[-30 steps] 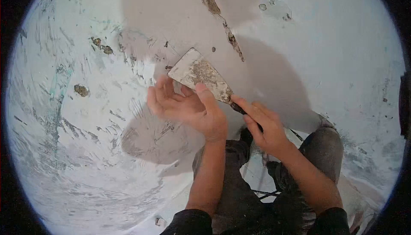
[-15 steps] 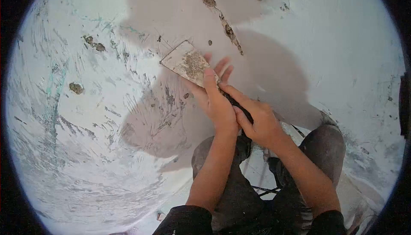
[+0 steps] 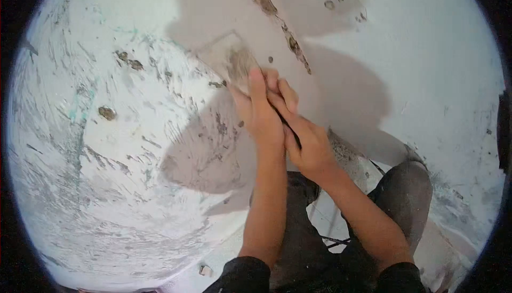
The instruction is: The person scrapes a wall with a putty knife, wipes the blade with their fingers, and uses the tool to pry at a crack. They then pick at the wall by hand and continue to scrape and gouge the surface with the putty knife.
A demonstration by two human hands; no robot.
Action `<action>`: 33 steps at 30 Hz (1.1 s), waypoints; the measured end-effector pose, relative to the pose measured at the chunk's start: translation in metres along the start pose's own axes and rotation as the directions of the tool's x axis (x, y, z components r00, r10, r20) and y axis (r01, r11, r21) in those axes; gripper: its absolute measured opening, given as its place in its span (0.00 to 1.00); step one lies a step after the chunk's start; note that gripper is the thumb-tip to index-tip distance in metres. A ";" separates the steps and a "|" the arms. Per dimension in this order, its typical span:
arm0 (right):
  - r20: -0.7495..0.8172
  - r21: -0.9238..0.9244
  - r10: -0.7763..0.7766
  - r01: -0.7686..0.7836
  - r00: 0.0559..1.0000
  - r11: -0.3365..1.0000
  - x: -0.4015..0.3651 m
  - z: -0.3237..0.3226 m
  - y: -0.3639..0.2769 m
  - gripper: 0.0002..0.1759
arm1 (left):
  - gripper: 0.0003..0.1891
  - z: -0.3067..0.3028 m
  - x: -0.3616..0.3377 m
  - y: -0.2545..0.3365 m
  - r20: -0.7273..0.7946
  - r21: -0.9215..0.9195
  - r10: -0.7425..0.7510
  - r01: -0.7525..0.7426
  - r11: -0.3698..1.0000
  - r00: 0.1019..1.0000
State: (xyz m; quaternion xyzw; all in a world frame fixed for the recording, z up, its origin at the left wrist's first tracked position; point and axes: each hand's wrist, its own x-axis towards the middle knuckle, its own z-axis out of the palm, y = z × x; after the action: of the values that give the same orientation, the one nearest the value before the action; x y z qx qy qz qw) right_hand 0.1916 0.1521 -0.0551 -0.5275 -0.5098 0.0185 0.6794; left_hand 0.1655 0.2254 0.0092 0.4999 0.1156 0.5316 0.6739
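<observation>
A wide scraper (image 3: 234, 61) with a dusty, stained blade lies tilted up and left against the pale wall surface, its edges blurred. My left hand (image 3: 265, 111) grips it where the blade meets the handle, thumb on top of the blade and fingers curled round the right side. Lower down and to the right, my right hand (image 3: 309, 143) is closed round the dark handle. The two hands touch each other. Above and right of them runs a long brown crack (image 3: 290, 39) in the surface.
Small pits (image 3: 106, 113) and dark scratches mark the left part of the surface. A patch with a round hole (image 3: 329, 5) is at upper right. My bent knees (image 3: 410, 191) are below, and a small block (image 3: 205, 270) lies at the bottom.
The fingers of my left hand, spread before, have curled round the scraper. My right hand has moved slightly left. The view has shifted a little, so the surface marks appear farther right and lower.
</observation>
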 end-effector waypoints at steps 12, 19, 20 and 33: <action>0.166 -0.100 0.071 -0.055 0.984 0.993 -0.025 -0.009 0.006 0.32 | 0.17 -0.015 -0.024 -0.013 -0.147 0.043 0.007 -0.001 0.999 0.989; 0.183 -0.198 0.053 -0.016 0.982 0.980 -0.022 -0.017 0.007 0.27 | 0.20 -0.025 -0.032 -0.028 -0.213 0.110 -0.170 0.196 0.974 0.962; 0.181 -0.191 0.077 -0.041 0.981 0.981 -0.022 -0.018 0.004 0.26 | 0.21 -0.026 -0.034 -0.030 -0.195 0.101 -0.175 0.197 0.975 0.965; 0.192 -0.247 0.071 -0.022 0.979 0.969 -0.019 -0.011 0.001 0.29 | 0.17 -0.027 -0.026 -0.029 -0.004 -0.073 0.010 -0.011 0.997 1.000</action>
State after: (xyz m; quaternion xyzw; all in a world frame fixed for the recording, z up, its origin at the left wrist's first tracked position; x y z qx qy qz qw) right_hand 0.1907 0.1342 -0.0672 -0.6140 -0.5612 0.0246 0.5545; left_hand 0.1537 0.2203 -0.0364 0.4746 0.0945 0.5399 0.6888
